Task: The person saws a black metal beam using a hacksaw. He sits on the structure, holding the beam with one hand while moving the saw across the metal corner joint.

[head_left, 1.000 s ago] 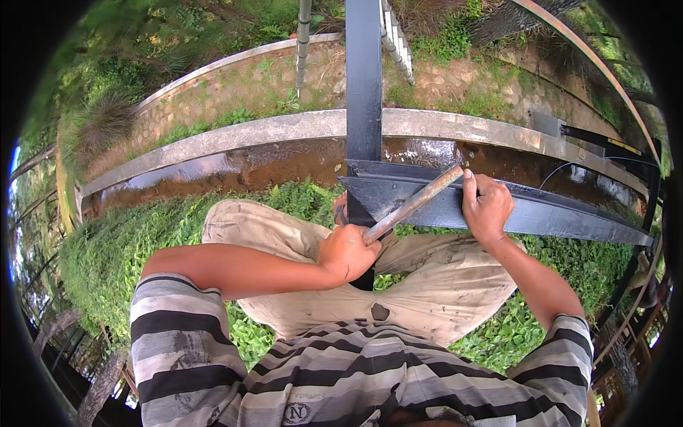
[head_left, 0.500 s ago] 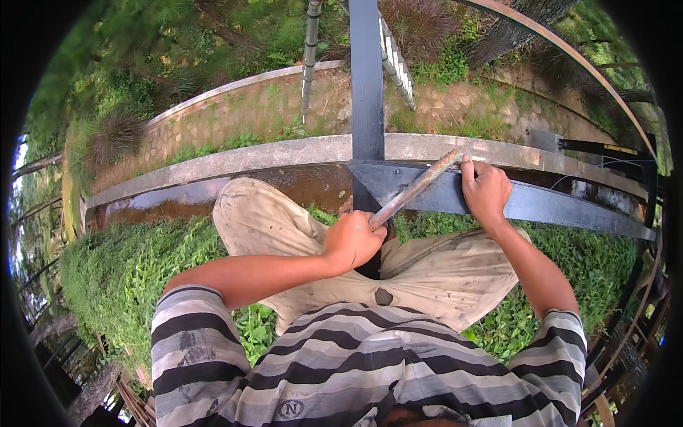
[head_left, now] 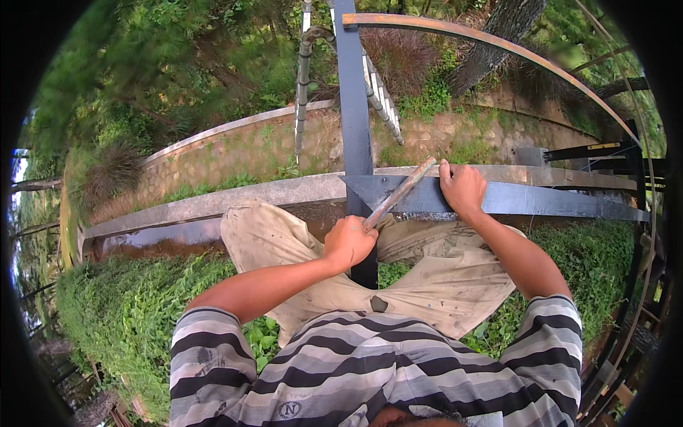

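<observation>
My left hand (head_left: 350, 244) is closed round the lower end of a rusty metal bar (head_left: 403, 192). The bar slants up to the right, crossing in front of a dark, flat metal beam (head_left: 526, 197), with its far end free above the beam's upper edge. My right hand (head_left: 464, 191) grips that beam just right of the bar's tip, thumb up and some fingers hidden. Left of both, the beam meets a dark upright post (head_left: 353, 107) at a corner with a triangular plate. My bent legs in stained tan trousers (head_left: 455, 277) straddle the post's lower part.
A curved rusty strip (head_left: 491, 39) runs from the post to the right. Bamboo-like poles (head_left: 302, 99) stand beyond the post. Below lie a concrete kerb (head_left: 263, 191), a channel of brown water (head_left: 163, 238) and green ground plants (head_left: 142, 306). A tree trunk (head_left: 498, 46) rises behind.
The view has shifted, showing more of the post and the rusty strip's end. My right leg has come up behind the bar. Both hands keep their holds.
</observation>
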